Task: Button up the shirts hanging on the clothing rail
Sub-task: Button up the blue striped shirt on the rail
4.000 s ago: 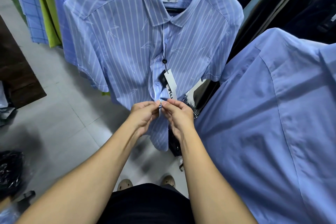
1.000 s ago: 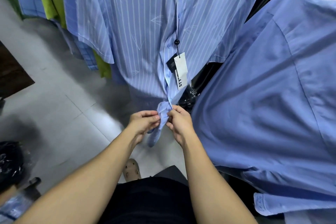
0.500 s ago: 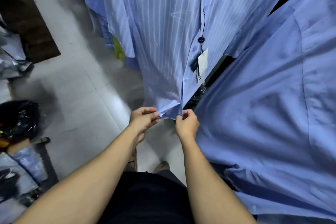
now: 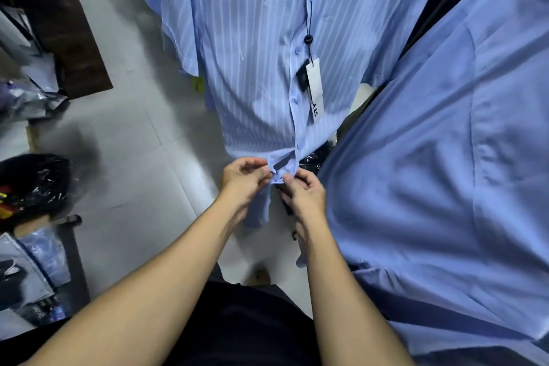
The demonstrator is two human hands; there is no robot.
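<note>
The striped shirt [image 4: 255, 47] hangs in the middle, a white tag [image 4: 315, 89] dangling on its placket. Left hand [image 4: 242, 183] and right hand [image 4: 306, 190] pinch its bottom hem with curled fingers, apparently at the lowest button. A plain blue shirt [image 4: 445, 157] hangs at right.

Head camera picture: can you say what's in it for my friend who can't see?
The left hand and right hand pinch the bottom front edges of a hanging striped shirt. A white tag dangles from it, and a plain blue shirt hangs beside it.
</note>
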